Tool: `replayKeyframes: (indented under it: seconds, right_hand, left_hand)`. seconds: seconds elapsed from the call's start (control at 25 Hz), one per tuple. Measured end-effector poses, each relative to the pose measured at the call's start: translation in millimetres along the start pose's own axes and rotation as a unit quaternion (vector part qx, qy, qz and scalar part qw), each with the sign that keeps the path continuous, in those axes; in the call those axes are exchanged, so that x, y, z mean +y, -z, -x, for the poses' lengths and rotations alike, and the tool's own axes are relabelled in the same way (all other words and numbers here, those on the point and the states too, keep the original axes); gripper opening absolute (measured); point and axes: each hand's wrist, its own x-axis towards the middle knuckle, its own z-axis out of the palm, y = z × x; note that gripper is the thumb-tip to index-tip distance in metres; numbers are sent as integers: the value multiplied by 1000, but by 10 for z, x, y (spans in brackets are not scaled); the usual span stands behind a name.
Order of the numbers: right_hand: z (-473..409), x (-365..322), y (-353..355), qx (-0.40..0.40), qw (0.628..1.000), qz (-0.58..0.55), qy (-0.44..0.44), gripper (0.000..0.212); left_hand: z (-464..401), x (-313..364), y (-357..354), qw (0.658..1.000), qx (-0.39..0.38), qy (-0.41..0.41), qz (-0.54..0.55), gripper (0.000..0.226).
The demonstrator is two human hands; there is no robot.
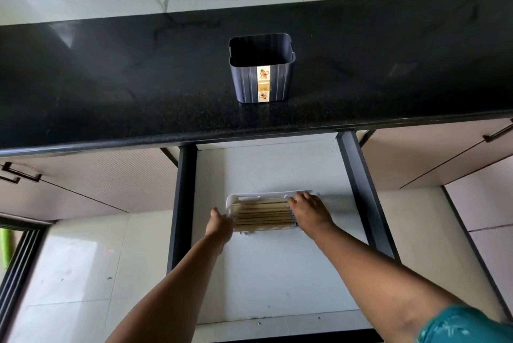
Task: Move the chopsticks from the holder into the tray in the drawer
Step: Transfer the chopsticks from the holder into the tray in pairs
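The dark square holder (261, 76) stands upright on the black countertop with nothing showing inside it. Below, the drawer (277, 273) is pulled open. A white tray (263, 196) lies on its floor, and several wooden chopsticks (262, 215) lie side by side in it. My left hand (220, 224) presses against the tray's left end. My right hand (309, 212) rests over the right ends of the chopsticks and covers that end of the tray; what its fingers grip is hidden.
The black countertop (138, 87) overhangs the back of the drawer. Dark drawer sides (181, 203) run left and right. Cabinet fronts with dark handles (16, 173) flank the drawer. Pale floor tiles lie below.
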Motion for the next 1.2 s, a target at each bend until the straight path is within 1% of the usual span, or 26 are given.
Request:
replayKeyframes:
  seconds: [0.04, 0.08, 0.12, 0.16, 0.2, 0.24, 0.28, 0.32, 0.36, 0.4, 0.44, 0.48, 0.52, 0.56, 0.6, 0.64, 0.68, 0.76, 0.88, 0.92, 1.04, 1.08, 1.12, 1.16, 1.2]
  right_hand:
    - [9, -4, -22, 9, 1000, -13, 2, 50]
    - [31, 0, -26, 35, 999, -32, -1, 49]
    - [66, 21, -24, 75, 995, -59, -16, 48]
    - [112, 53, -30, 126, 985, -103, -53, 48]
    - [155, 96, -49, 178, 962, -167, -121, 49]
    - [182, 146, -84, 207, 918, -257, -220, 51]
    - [194, 200, -116, 203, 846, -365, -331, 48]
    - [194, 246, -125, 172, 743, -477, -437, 37]
    - [178, 272, -113, 125, 632, -581, -498, 24]
    - [147, 272, -89, 95, 535, -661, -517, 27]
    - [108, 268, -90, 81, 488, -702, -513, 39]
    - [75, 248, -63, 61, 495, -706, -502, 48]
    - [53, 226, -35, 41, 533, -685, -495, 57]
    - [43, 197, -23, 24, 580, -647, -494, 63]
    - [36, 171, -26, 15, 621, -611, -491, 67]
    - [38, 158, -32, 13, 640, -592, -490, 69]
    - [45, 161, -51, 18, 645, -585, -491, 70]
    - [54, 179, -103, 33, 634, -598, -490, 70]
    - [34, 207, -113, 41, 584, -657, -475, 64]
    - [30, 219, -103, 39, 570, -671, -472, 62]
    - [29, 266, -114, 48, 553, -687, -469, 61]
    - [36, 266, -129, 51, 553, -686, -471, 61]
    - [45, 267, -138, 55, 563, -673, -476, 63]
    - [64, 265, -146, 60, 587, -645, -486, 65]
    - [90, 260, -162, 64, 620, -603, -498, 68]
  left_hand:
    - [-17, -19, -8, 1000, 1, -8, -14, 48]
    - [-32, -40, -14, 999, -1, -21, -29, 39]
    - [-36, -56, -16, 999, -2, -35, -38, 35]
    - [-37, -60, -15, 999, -4, -42, -34, 39]
    - [-47, -52, -9, 999, -9, -43, -19, 46]
    - [-69, -50, -7, 999, -12, -43, -2, 53]
    - [-93, -43, -10, 999, -16, -43, 10, 56]
    - [-113, -30, -20, 999, -21, -43, 15, 56]
    - [-131, -19, -31, 999, -23, -42, 17, 53]
    - [-139, -7, -41, 999, -23, -42, 19, 49]
    - [-143, -2, -50, 999, -20, -41, 23, 45]
    - [-151, -1, -55, 999, -13, -42, 29, 42]
    - [-157, -2, -60, 998, -4, -43, 34, 41]
    - [-164, -8, -65, 998, 5, -48, 34, 40]
    - [-167, -12, -68, 998, 12, -54, 32, 39]
    - [-165, -10, -78, 998, 17, -59, 31, 37]
    - [-157, 4, -89, 997, 22, -60, 35, 35]
    - [-131, 50, -104, 997, 34, -52, 49, 34]
    - [-145, 105, -86, 995, 34, -34, 87, 52]
    - [-156, 113, -80, 995, 29, -35, 87, 53]
    - [-162, 131, -62, 995, 18, -41, 91, 49]
    - [-156, 129, -59, 994, 17, -37, 99, 44]
    - [-138, 131, -57, 994, 20, -29, 106, 37]
    - [-112, 134, -58, 993, 30, -14, 111, 28]
    - [-77, 132, -64, 993, 48, 3, 108, 21]
